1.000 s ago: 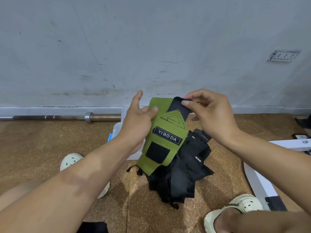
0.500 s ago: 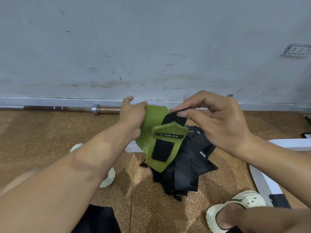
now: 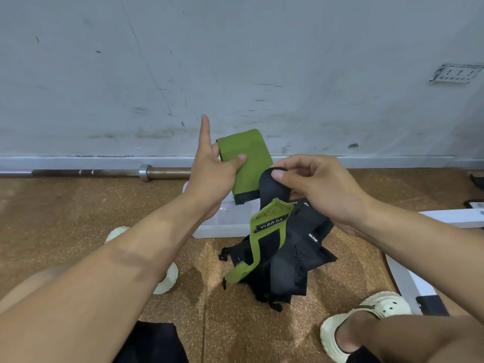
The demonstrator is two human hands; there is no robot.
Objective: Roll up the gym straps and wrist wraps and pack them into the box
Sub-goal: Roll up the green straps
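Above the clear plastic box (image 3: 222, 221), separating two green wrist wraps.
Left hand (image 3: 209, 174) thumb-pinches one wrap (image 3: 251, 158); right hand (image 3: 314, 187) pinches the other's black end (image 3: 272, 189). Better to roll each tightly.

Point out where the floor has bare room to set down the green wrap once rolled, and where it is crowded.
Bare cork floor lies left of the clear box, below the barbell. Another patch sits between the black strap pile and the white frame. The middle is crowded: pile, box, both hands holding the green wrap.
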